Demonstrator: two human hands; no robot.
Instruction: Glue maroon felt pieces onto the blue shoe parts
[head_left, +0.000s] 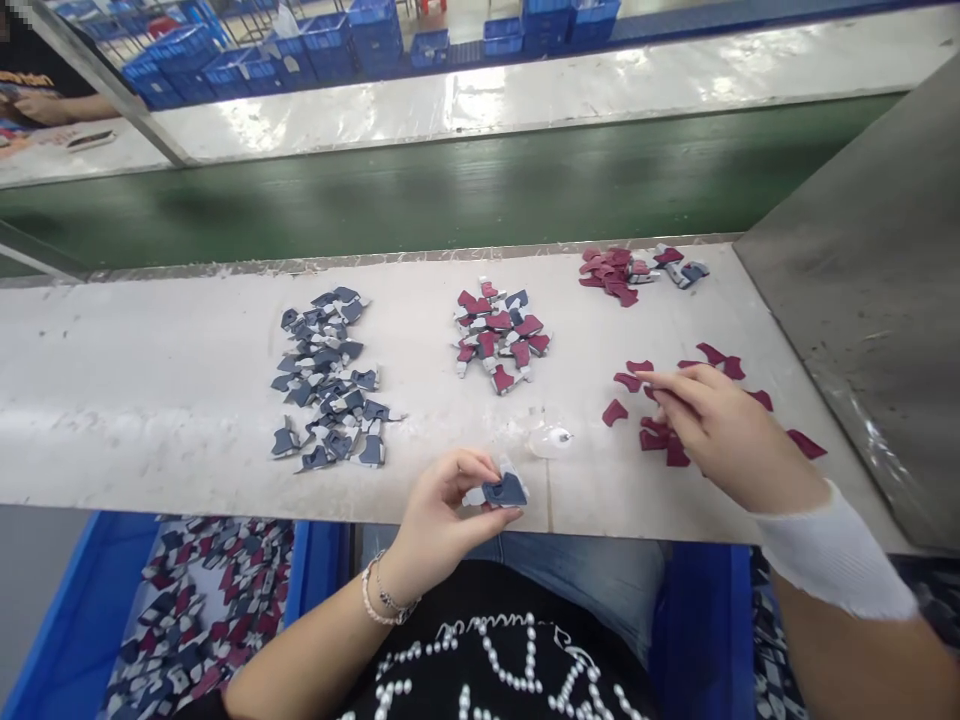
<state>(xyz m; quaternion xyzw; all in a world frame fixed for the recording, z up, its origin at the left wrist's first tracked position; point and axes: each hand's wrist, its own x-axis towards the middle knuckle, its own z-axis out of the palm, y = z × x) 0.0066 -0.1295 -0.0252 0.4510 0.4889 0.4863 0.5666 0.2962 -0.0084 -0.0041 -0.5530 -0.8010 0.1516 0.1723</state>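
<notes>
My left hand (450, 510) pinches a small dark blue and light grey moulded piece (505, 490) between thumb and fingers, just above the table's front edge. Over to the right, my right hand (712, 425) reaches low across scattered maroon pieces (615, 412). Its index finger and thumb are stretched out slightly apart, their tips right at the maroon pieces beneath. A small clear bottle with a fine tip (550, 441) lies between my hands. Maroon and grey assembled pieces (496, 325) form a pile at the middle; blue and grey ones (326, 385) form another at left.
More maroon pieces (611, 272) lie at the back right, near a metal panel (877, 280). Blue bins (56, 620) full of pieces stand below the table (150, 400). Behind the green barrier (420, 200), another person's hand (41, 105) shows at far left.
</notes>
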